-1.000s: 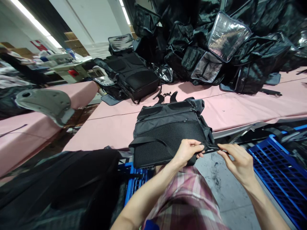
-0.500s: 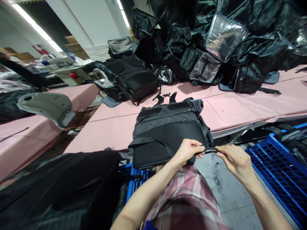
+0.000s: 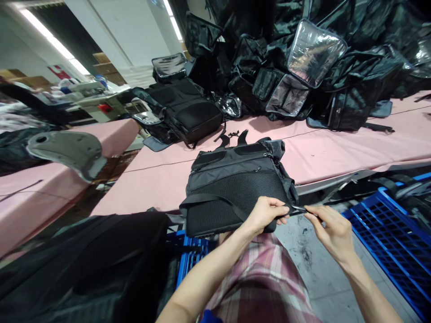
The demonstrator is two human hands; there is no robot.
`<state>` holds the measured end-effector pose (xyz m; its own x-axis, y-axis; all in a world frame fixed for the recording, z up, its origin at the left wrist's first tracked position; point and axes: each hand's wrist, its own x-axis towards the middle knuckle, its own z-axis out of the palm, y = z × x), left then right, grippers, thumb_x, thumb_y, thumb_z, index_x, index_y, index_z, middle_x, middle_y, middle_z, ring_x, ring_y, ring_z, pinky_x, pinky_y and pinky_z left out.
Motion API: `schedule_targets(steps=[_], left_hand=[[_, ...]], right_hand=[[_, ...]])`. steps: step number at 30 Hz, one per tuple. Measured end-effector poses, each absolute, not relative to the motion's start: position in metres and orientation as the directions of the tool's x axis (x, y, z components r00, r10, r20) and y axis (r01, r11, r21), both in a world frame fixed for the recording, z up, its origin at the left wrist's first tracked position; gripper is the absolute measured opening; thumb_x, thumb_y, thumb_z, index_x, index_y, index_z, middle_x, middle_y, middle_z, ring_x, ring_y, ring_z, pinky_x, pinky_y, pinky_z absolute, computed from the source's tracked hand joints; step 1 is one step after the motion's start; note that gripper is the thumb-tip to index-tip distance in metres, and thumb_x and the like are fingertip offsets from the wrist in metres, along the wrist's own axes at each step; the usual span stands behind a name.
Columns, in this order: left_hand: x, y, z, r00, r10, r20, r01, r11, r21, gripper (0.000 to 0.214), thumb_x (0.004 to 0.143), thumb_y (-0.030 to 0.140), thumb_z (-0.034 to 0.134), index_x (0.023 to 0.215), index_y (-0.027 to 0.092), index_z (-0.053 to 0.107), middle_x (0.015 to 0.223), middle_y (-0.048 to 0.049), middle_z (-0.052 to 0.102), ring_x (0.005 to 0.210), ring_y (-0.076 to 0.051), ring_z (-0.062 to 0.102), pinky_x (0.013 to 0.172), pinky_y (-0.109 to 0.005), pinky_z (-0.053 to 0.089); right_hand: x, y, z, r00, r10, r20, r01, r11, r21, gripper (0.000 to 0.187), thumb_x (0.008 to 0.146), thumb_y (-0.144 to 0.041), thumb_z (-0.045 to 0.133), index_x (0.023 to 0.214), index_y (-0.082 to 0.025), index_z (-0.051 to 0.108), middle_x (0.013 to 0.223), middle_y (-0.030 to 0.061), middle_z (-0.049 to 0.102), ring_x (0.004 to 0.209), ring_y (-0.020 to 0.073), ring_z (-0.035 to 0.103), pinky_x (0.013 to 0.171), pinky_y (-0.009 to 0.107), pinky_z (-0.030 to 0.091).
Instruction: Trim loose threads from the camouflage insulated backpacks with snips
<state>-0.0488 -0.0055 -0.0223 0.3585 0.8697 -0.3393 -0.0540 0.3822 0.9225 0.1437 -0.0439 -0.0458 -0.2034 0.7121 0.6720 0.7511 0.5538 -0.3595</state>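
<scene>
- Black backpack (image 3: 235, 188) lies flat on the near edge of the pink table (image 3: 336, 152), mesh back panel facing up.
- Its long axis runs away from the person. The top end, with two short loops, points to the far side, and the bottom end points at the person and hangs a little past the table edge.
- A narrow black strap (image 3: 298, 209) comes off the bag's near right corner and runs out sideways to the right, roughly level and across the bag's long axis.
- Left hand (image 3: 266, 214): forearm comes up from the lower left, the wrist is bent, and the fingers are curled over with the thumb. It is clenched on the strap where the strap leaves the bag's corner, with the heel of the hand against the bag's bottom edge.
- Right hand (image 3: 332, 231): forearm comes in from the lower right, back of the hand up. Thumb and forefinger pinch the strap's outer end and the other fingers are folded loosely under.
- The two hands are close together, with a short run of strap showing between them.
- Blue crate (image 3: 387, 229) stands on the floor just right of the right hand.
- A heap of black bags (image 3: 303, 67), some with shiny clear panels, fills the far side of the table. Another black backpack (image 3: 188, 107) lies to the far left.
- Dark cloth (image 3: 84, 264) is bunched at the lower left, beside the left forearm.
</scene>
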Motion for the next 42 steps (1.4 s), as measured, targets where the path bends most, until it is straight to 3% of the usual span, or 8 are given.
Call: schedule_targets(steps=[7,15,19,23,27,32,38,42], left_hand=[[-0.043,-0.007,-0.02,0.314,0.887,-0.338,-0.089,0.382,0.92,0.029,0.059,0.034,0.073,0.065,0.008,0.063,0.055,-0.0029,0.061,0.045,-0.007,0.055,0.046,-0.017,0.041],[-0.042,-0.01,-0.023,0.332,0.897,-0.293,-0.078,0.335,0.939,0.029,0.061,0.034,0.072,0.07,0.008,0.065,0.061,-0.0053,0.064,0.05,-0.009,0.058,0.049,-0.019,0.042],[-0.043,-0.011,-0.025,0.336,0.895,-0.293,-0.074,0.335,0.939,0.029,0.061,0.035,0.073,0.069,0.008,0.064,0.061,-0.0049,0.063,0.05,-0.009,0.058,0.05,-0.019,0.042],[-0.043,-0.013,-0.026,0.3,0.908,-0.292,-0.062,0.324,0.944,0.03,0.06,0.035,0.074,0.068,0.008,0.063,0.055,-0.0022,0.06,0.049,-0.009,0.057,0.049,-0.018,0.042],[-0.047,-0.015,-0.022,0.389,0.875,-0.287,-0.12,0.357,0.926,0.037,0.061,0.04,0.075,0.076,0.007,0.065,0.058,-0.0029,0.062,0.052,-0.008,0.057,0.051,-0.017,0.043],[-0.057,-0.02,-0.016,0.689,0.595,-0.413,-0.194,0.701,0.686,0.048,0.056,0.047,0.078,0.079,0.007,0.063,0.066,-0.0036,0.06,0.054,-0.01,0.057,0.05,-0.021,0.046],[-0.052,-0.025,-0.019,0.331,0.871,-0.364,-0.343,0.47,0.813,0.033,0.053,0.034,0.079,0.065,0.01,0.06,0.052,0.0046,0.049,0.045,-0.003,0.042,0.043,-0.016,0.03],[-0.049,-0.025,-0.019,0.226,0.926,-0.301,-0.315,0.362,0.877,0.026,0.059,0.033,0.074,0.061,0.01,0.062,0.049,0.0044,0.048,0.046,-0.003,0.04,0.045,-0.017,0.026]], right_hand=[[0.133,-0.044,-0.044,-0.205,0.64,0.741,0.83,0.515,-0.215,0.018,0.081,-0.017,0.06,0.099,-0.016,0.063,0.086,0.0043,0.069,0.072,0.0132,0.059,0.068,0.026,0.042],[0.132,-0.047,-0.043,-0.207,0.671,0.712,0.837,0.498,-0.226,0.018,0.081,-0.018,0.06,0.098,-0.016,0.063,0.084,0.0046,0.069,0.071,0.014,0.059,0.067,0.027,0.041],[0.135,-0.046,-0.046,-0.042,0.783,0.621,0.749,0.436,-0.499,0.012,0.083,-0.024,0.057,0.09,-0.02,0.065,0.081,0.0032,0.068,0.071,0.0147,0.06,0.066,0.027,0.044],[0.131,-0.038,-0.049,0.296,0.859,0.418,0.417,0.278,-0.865,0.022,0.078,-0.036,0.059,0.092,-0.018,0.064,0.08,0.0029,0.067,0.068,0.0147,0.06,0.06,0.026,0.047],[0.117,-0.033,-0.045,0.153,0.94,0.304,0.306,0.247,-0.919,0.022,0.07,-0.036,0.067,0.082,-0.018,0.065,0.066,-0.001,0.059,0.055,0.0107,0.052,0.051,0.022,0.042],[0.111,-0.031,-0.044,-0.058,0.934,0.353,0.184,0.358,-0.916,0.016,0.077,-0.032,0.061,0.071,-0.019,0.066,0.063,-0.0008,0.056,0.055,0.0103,0.052,0.05,0.022,0.042],[0.122,-0.036,-0.062,0.167,0.905,0.392,0.529,0.253,-0.81,0.038,0.077,-0.04,0.063,0.109,-0.021,0.061,0.096,0.0051,0.065,0.08,0.0171,0.061,0.068,0.029,0.048],[0.124,-0.05,-0.063,0.132,0.854,0.503,0.658,0.304,-0.689,0.027,0.083,-0.036,0.056,0.104,-0.02,0.059,0.09,0.0058,0.065,0.074,0.016,0.06,0.066,0.028,0.048]])
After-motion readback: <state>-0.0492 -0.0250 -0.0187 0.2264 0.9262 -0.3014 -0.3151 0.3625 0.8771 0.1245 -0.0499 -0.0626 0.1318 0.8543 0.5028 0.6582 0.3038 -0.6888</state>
